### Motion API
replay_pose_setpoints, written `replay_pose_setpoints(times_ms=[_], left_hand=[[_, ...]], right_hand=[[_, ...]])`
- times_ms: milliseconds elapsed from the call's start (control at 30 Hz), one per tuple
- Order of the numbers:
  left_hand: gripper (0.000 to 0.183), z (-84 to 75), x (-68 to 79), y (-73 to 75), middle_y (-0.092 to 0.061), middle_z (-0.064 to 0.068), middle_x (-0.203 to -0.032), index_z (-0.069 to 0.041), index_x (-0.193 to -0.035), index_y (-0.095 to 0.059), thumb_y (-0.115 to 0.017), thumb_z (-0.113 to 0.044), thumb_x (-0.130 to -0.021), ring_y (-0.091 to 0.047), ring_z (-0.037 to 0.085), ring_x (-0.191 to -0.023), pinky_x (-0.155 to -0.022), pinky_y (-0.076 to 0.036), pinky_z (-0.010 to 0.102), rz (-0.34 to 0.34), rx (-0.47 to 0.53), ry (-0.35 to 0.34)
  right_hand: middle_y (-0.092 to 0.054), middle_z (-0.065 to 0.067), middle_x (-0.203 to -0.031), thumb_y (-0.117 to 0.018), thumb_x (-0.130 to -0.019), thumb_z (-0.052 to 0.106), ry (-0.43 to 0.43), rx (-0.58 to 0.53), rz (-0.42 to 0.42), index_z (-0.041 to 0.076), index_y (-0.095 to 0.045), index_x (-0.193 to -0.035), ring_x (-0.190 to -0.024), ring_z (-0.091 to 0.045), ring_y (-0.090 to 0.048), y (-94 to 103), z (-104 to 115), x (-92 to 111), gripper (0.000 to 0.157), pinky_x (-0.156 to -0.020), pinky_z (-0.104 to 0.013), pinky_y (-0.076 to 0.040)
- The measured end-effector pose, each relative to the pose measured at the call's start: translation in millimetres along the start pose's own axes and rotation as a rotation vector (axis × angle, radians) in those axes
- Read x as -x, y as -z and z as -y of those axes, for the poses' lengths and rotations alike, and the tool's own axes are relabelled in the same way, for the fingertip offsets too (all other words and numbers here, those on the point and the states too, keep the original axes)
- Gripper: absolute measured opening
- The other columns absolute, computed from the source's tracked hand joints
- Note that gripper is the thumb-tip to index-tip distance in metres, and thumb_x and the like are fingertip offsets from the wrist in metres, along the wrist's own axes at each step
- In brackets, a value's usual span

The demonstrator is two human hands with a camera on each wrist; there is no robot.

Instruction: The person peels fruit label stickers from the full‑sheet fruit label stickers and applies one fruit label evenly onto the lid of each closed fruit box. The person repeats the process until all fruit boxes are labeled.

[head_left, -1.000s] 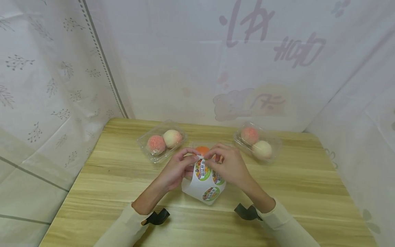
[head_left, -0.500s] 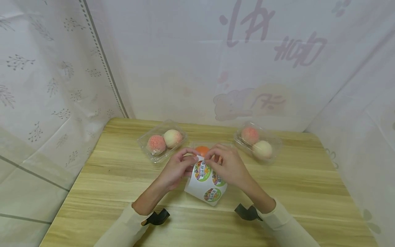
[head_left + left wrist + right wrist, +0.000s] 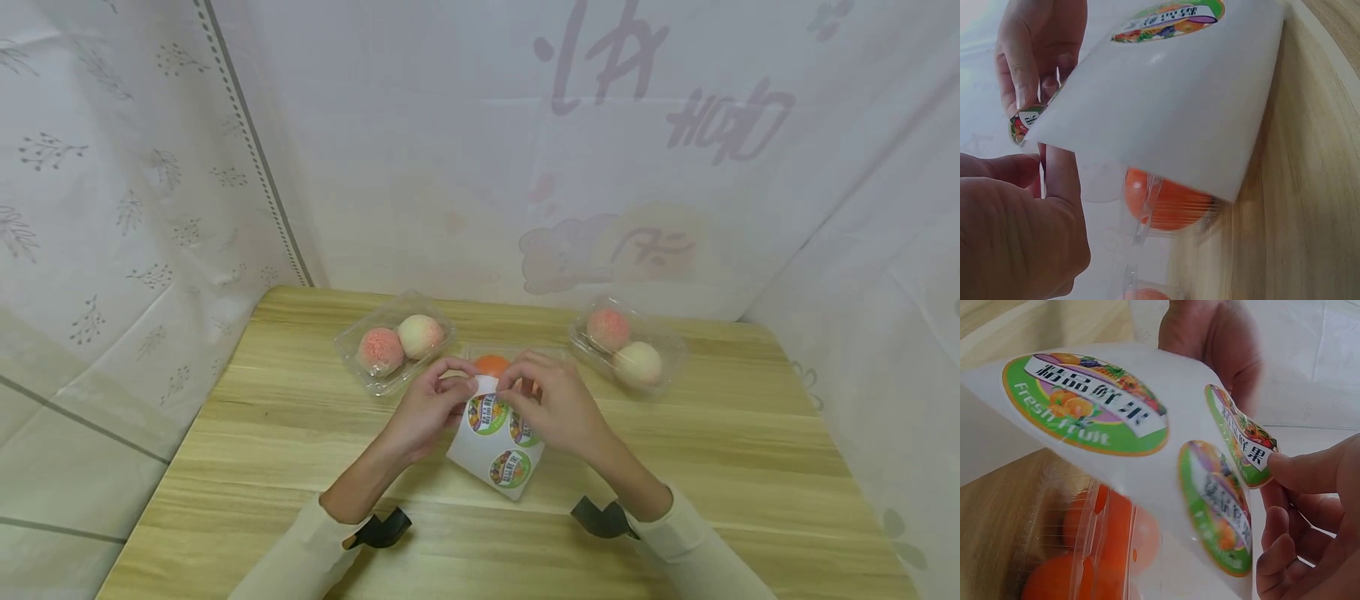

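My left hand (image 3: 426, 418) pinches the top edge of a white sheet of stickers (image 3: 474, 457), which hangs tilted between both hands. Oval labels printed "Fresh Fruit" (image 3: 1088, 403) are on its face. My right hand (image 3: 558, 407) pinches the edge of one sticker (image 3: 1241, 434) at the sheet's upper end. That sticker's edge stands out past the backing in the left wrist view, between the right thumb and finger. Behind and below the sheet is a clear plastic box holding orange fruits (image 3: 1054, 578), largely covered by the sheet and hands in the head view.
On the wooden table (image 3: 300, 450), a clear box (image 3: 362, 379) with two pink and cream balls stands at back left. A similar box (image 3: 670, 350) with two balls stands at back right. Patterned curtains (image 3: 420, 150) close off the back and sides.
The sheet has shifted and turned slightly, and more white backing shows at its top between the fingers. Both hands keep nearly the same place and pinch; the boxes stay put.
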State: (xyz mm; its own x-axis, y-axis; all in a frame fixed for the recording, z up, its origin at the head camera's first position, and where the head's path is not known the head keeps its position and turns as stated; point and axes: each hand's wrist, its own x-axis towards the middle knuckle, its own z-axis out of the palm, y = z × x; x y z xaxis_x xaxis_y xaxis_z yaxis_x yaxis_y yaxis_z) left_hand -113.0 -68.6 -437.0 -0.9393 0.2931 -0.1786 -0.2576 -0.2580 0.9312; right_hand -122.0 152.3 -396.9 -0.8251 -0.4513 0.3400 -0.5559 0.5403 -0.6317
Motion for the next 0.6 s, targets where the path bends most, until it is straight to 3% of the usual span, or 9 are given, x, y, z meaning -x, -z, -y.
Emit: replay_pose_setpoints(times_ms=[233,600], left_hand=[[0.026,-1.0,0.7,2.0,-0.077,0.003,-0.098,0.006,-0.136,-0.057,-0.059,-0.002,-0.111,-0.075,0.014,-0.078,-0.071,-0.061,0.027,-0.023,-0.027,-0.017],[0.022,0.5,1.9,6.4,-0.073,0.007,-0.107,0.005,-0.127,-0.071,-0.060,-0.003,-0.110,-0.069,0.014,-0.084,-0.072,-0.058,0.023,-0.099,-0.116,-0.030]], right_hand=[[-0.068,0.012,-0.089,-0.086,-0.094,0.006,-0.004,-0.013,0.003,0.018,-0.076,-0.091,-0.076,-0.010,-0.059,1.9,1.7,0.9,0.016,-0.066,-0.033,-0.052],[-0.070,0.012,-0.091,-0.085,-0.094,0.002,0.007,-0.044,0.010,0.018,-0.075,-0.090,-0.077,-0.010,-0.059,4.0,3.5,3.3,0.019,-0.062,-0.027,-0.048]])
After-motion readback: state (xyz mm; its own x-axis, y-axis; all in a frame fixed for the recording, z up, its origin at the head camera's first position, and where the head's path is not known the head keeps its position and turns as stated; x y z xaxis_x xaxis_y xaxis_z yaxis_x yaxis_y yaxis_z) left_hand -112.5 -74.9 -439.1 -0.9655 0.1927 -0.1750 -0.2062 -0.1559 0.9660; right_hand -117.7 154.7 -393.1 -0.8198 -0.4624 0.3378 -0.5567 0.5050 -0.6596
